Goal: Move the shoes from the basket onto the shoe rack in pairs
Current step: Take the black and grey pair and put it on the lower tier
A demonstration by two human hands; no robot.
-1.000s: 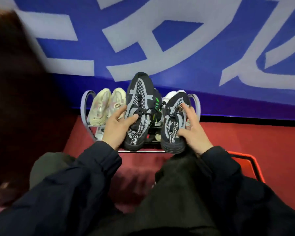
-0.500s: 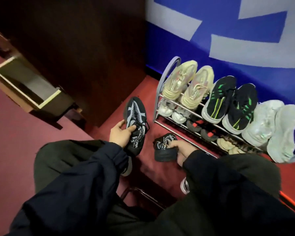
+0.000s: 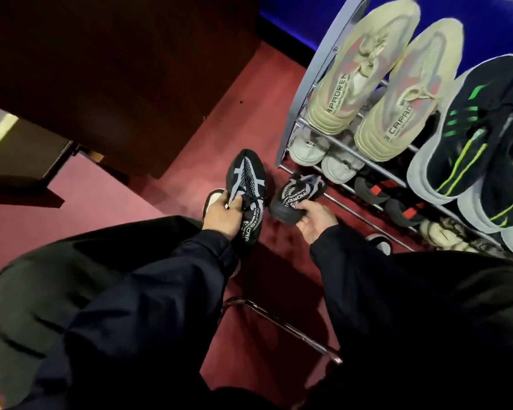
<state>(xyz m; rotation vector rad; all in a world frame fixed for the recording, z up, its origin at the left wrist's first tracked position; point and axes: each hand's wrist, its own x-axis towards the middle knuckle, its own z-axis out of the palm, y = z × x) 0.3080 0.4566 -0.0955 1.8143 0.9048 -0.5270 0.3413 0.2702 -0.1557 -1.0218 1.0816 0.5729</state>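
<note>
My left hand (image 3: pixel 221 216) grips one black-and-grey sneaker (image 3: pixel 246 179) low over the red carpet, toe pointing away from me. My right hand (image 3: pixel 316 220) holds its mate (image 3: pixel 298 192) by the heel, with the toe at the bottom rail of the metal shoe rack (image 3: pixel 320 63). The rack's top shelf carries a beige pair (image 3: pixel 370 75) and a black pair with green stripes (image 3: pixel 468 128). Lower shelves hold pale sneakers (image 3: pixel 308 146) and dark shoes with red marks (image 3: pixel 373 187). The basket shows only as a thin metal rim (image 3: pixel 282 321) between my knees.
A dark wooden cabinet (image 3: pixel 116 69) stands to the left of the rack, with a strip of red carpet (image 3: pixel 243 99) between them. A blue wall (image 3: pixel 293 13) runs behind the rack. My dark trouser legs fill the lower part of the view.
Both hands carried the black-and-grey pair down from the top shelf to floor level at the rack's left end. My head has dropped closer and turned left; the right shoe now touches the bottom rail.
</note>
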